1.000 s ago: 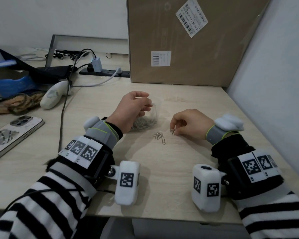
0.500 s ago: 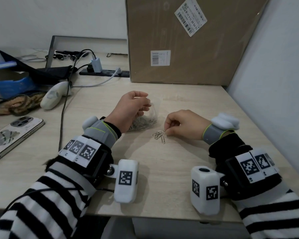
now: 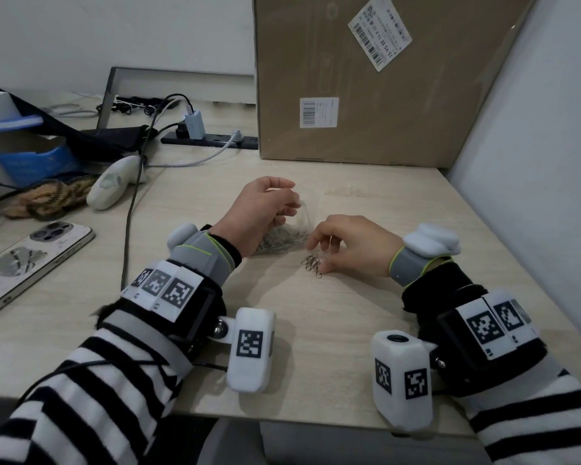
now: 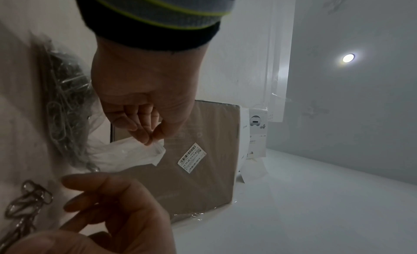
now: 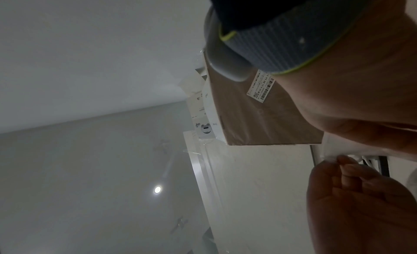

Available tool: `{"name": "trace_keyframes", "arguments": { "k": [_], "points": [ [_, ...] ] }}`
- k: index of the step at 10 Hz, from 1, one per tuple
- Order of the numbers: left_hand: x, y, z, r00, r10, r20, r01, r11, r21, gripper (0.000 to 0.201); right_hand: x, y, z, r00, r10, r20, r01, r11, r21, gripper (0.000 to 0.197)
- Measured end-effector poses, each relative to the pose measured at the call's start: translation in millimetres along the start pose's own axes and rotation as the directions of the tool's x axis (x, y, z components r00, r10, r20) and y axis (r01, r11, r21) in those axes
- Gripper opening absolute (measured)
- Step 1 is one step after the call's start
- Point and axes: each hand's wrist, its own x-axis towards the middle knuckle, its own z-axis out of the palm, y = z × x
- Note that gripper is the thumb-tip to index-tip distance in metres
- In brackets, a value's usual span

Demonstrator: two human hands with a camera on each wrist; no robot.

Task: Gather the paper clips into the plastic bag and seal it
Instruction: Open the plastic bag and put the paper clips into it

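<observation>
A clear plastic bag [image 3: 284,238] holding many paper clips lies on the wooden table [image 3: 319,333]. My left hand [image 3: 291,204] pinches the bag's top edge between thumb and fingers; the left wrist view shows this pinch on the bag's edge [image 4: 155,149]. A small pile of loose paper clips [image 3: 312,264] lies just right of the bag. My right hand [image 3: 317,256] hovers over that pile with fingers relaxed and spread, thumb beside the clips, holding nothing. In the left wrist view the loose clips [image 4: 29,200] sit under the right fingers [image 4: 108,192].
A large cardboard box [image 3: 366,82] stands at the back of the table, and a white wall [image 3: 534,162] closes the right side. At the left lie a phone [image 3: 31,263], a white handheld device [image 3: 114,182], a cable [image 3: 130,226] and a power strip [image 3: 212,139].
My right hand moved left with one clip to the small pile, let it go, and its fingers now spread above the pile. The left hand still holds the bag.
</observation>
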Motion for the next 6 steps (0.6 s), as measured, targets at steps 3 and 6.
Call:
{"name": "trace_keyframes", "arguments": {
  "k": [3,6],
  "points": [
    [-0.4,0.2,-0.2,1.000,-0.003,-0.005,0.003,1.000,-0.001,0.017,2.6,-5.4,5.2,0.998,-0.044,0.054,0.046,0.998,-0.034,0.023],
    [-0.3,-1.5,0.3,1.000,-0.012,0.008,0.012,1.000,0.019,0.016,5.6,-7.1,7.9,0.992,0.023,0.126,-0.006,0.991,-0.130,0.007]
  ]
}}
